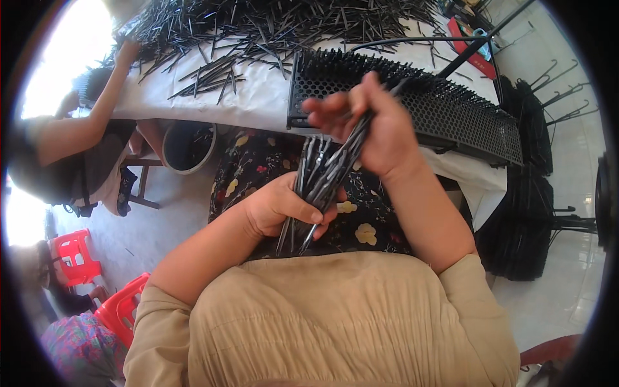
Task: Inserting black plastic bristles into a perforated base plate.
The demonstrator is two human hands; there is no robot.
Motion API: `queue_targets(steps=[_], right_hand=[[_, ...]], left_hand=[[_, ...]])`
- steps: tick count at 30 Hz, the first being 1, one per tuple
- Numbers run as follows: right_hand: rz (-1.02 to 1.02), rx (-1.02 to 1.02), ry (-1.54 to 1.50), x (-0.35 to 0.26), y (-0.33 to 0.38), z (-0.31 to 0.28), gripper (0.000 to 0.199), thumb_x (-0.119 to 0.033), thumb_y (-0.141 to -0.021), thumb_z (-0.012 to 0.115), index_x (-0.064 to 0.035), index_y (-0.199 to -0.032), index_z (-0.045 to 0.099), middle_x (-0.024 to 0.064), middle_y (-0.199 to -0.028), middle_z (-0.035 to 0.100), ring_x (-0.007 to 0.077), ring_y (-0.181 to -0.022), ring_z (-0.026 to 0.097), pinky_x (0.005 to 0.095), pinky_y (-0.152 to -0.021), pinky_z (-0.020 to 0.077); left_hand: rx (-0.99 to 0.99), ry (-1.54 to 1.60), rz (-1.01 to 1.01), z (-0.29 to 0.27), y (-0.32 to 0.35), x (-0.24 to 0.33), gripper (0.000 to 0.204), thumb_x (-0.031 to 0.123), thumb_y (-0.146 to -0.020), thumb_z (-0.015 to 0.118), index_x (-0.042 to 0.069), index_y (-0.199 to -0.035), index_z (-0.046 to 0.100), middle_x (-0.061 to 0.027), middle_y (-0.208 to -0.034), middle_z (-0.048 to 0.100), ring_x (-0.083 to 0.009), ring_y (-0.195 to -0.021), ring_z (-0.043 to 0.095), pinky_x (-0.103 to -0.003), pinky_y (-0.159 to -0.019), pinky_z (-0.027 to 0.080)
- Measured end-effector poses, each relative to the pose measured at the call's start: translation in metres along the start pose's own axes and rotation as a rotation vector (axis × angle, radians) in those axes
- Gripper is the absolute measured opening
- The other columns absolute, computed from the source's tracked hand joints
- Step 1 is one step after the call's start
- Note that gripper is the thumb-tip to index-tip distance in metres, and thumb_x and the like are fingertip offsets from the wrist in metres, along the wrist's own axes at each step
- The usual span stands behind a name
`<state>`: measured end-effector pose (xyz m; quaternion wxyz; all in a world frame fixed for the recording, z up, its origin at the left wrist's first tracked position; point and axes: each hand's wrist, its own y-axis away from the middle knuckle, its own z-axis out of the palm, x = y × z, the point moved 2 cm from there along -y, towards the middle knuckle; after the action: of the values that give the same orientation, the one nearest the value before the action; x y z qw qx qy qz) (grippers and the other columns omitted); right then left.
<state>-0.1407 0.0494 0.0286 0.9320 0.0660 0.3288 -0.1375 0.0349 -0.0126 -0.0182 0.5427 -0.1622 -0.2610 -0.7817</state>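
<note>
My left hand (293,203) is closed round a bundle of thin black sticks (319,171), held above my lap. The sticks splay at their upper ends, some with pale glints, and several lower ends poke out below the fist. My right hand (383,126) is raised at the upper right of the bundle, its fingers apart and slightly blurred. The longest sticks lean up against its palm side; how firmly it touches them is hard to tell. Behind it stands a long black perforated rack (445,126) with many short dark pieces upright along its top.
A white-covered table (258,97) carries a large heap of loose black sticks (258,32). At left another person's arm (106,109) reaches to the heap, near a bucket (187,148). Red plastic stools (76,255) stand lower left. Black racks with hooks (525,219) stand right.
</note>
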Motion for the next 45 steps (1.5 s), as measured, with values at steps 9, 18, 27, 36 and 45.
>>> queue_targets(steps=[9, 18, 27, 36, 45], right_hand=[[0.147, 0.278, 0.020, 0.000, 0.073, -0.021, 0.034, -0.037, -0.102, 0.045, -0.0075, -0.097, 0.062, -0.0020, -0.061, 0.044, 0.0138, -0.062, 0.054, 0.0313, -0.067, 0.0456], [0.274, 0.209, -0.116, 0.058, 0.077, 0.004, 0.046, -0.047, -0.096, 0.057, -0.0084, -0.120, 0.058, 0.0020, -0.114, 0.061, 0.0135, -0.106, 0.058, 0.0312, -0.096, 0.0442], [-0.192, 0.040, 1.055, 0.062, 0.074, -0.010, 0.059, -0.048, -0.097, 0.054, -0.0007, -0.132, 0.047, 0.0097, -0.119, 0.058, 0.0229, -0.113, 0.053, 0.0321, -0.105, 0.0343], [-0.024, 0.214, 0.432, -0.008, 0.069, -0.011, 0.034, -0.020, -0.099, 0.057, 0.0013, -0.126, 0.055, 0.0066, -0.103, 0.068, 0.0137, -0.090, 0.065, 0.0277, -0.079, 0.0525], [-0.078, 0.308, 0.600, -0.052, 0.059, -0.041, 0.007, -0.006, -0.089, 0.066, -0.0011, -0.094, 0.065, 0.0099, -0.084, 0.071, 0.0145, -0.071, 0.068, 0.0236, -0.058, 0.0544]], left_hand=[[0.385, -0.195, 0.293, 0.014, 0.010, 0.001, 0.047, -0.001, -0.068, 0.075, 0.001, -0.111, 0.056, -0.0102, -0.087, 0.063, -0.0259, -0.086, 0.064, -0.043, -0.077, 0.056], [0.765, -0.867, 0.325, 0.018, -0.018, -0.016, 0.073, 0.019, -0.060, 0.091, -0.001, -0.119, 0.053, -0.0107, -0.110, 0.065, -0.0173, -0.101, 0.062, -0.030, -0.089, 0.050], [0.775, -0.409, 0.405, 0.019, -0.019, -0.020, 0.049, -0.001, -0.071, 0.076, 0.000, -0.116, 0.055, -0.0056, -0.102, 0.065, -0.0135, -0.092, 0.063, -0.029, -0.082, 0.052], [0.460, -0.293, 0.332, 0.034, -0.021, -0.008, 0.050, -0.007, -0.068, 0.072, 0.000, -0.115, 0.054, -0.0084, -0.088, 0.066, -0.0186, -0.076, 0.065, -0.032, -0.072, 0.054], [0.348, -0.355, 0.118, 0.033, -0.037, -0.003, 0.045, -0.004, -0.069, 0.075, 0.001, -0.110, 0.056, -0.0080, -0.089, 0.066, -0.0184, -0.077, 0.065, -0.033, -0.074, 0.054]])
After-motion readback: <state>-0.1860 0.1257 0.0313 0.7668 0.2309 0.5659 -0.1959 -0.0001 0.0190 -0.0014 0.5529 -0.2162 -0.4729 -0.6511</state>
